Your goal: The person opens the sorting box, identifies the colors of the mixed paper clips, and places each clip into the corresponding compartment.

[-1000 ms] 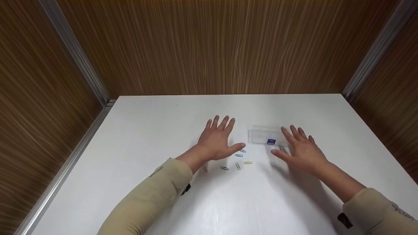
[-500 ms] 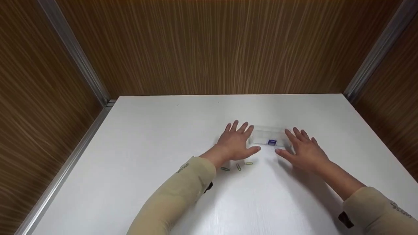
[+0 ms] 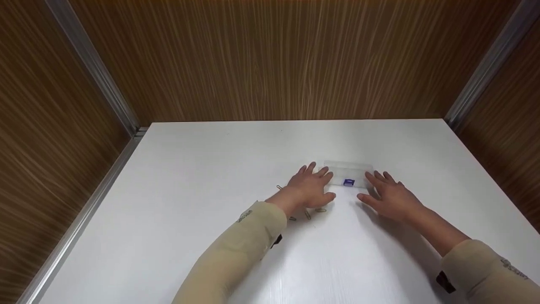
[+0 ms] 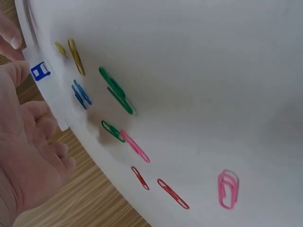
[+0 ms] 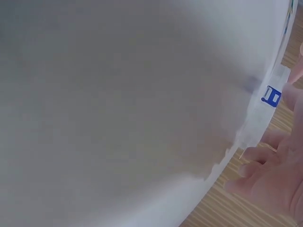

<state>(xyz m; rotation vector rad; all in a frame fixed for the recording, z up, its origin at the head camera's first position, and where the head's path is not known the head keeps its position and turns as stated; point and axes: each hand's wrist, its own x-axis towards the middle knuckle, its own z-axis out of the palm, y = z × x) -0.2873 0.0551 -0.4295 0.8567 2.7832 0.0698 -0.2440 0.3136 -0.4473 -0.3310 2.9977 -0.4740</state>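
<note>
Nearest, on the white surface point(image 3: 202, 181), colored paper clips point(image 4: 118, 90) are lying scattered beneath and beside the left forearm point(image 3: 284, 200). Farther out, the left hand point(image 3: 311, 189) and right hand point(image 3: 390, 196) are flanking a clear box point(image 3: 348, 169), one at each end; their fingers are spreading loosely, grasping nothing, and whether they are touching it I cannot tell. The box is resting on the surface, its blue latch point(image 3: 349, 182) facing the person. It is looking light, stiff and slick, perhaps brittle, so its short ends are offering the likeliest hold. Beyond, a wood-grain panel point(image 3: 274, 63) is standing.
</note>
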